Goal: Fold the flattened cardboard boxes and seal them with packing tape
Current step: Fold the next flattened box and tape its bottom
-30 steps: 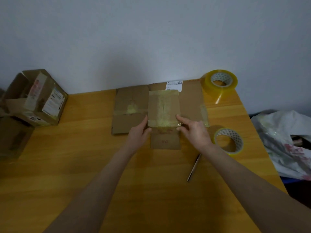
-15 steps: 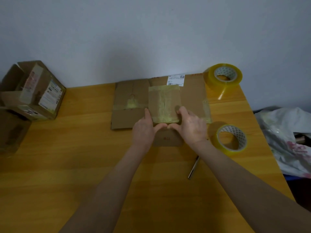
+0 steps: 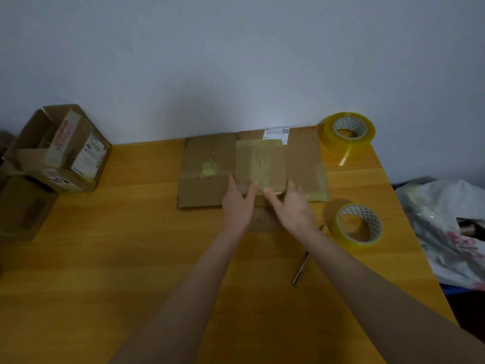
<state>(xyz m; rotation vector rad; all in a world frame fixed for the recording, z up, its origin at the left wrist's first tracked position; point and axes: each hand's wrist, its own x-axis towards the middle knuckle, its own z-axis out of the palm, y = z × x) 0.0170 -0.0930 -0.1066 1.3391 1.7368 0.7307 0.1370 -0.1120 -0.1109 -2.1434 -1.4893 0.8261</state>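
A person's left hand [image 3: 237, 206] and right hand [image 3: 291, 206] lie side by side on the flattened cardboard box [image 3: 207, 177], which sits at the far middle of the wooden table [image 3: 131, 258]. A second ago the hands sat apart at the near corners of its tape-covered centre panel [image 3: 259, 164]. Now they meet at that panel's near edge, fingers straight and spread, pressing flat and gripping nothing. By the look of it the box is only being smoothed or steadied, with folding not yet begun.

On the count there is one flattened box, two tape rolls (one far right [image 3: 347, 131], one nearer [image 3: 358, 224]) and one assembled box [image 3: 63, 148] at far left. There is also one slim tool [image 3: 301, 269], too small to identify, and one plastic bag [image 3: 446, 227] off the right edge.
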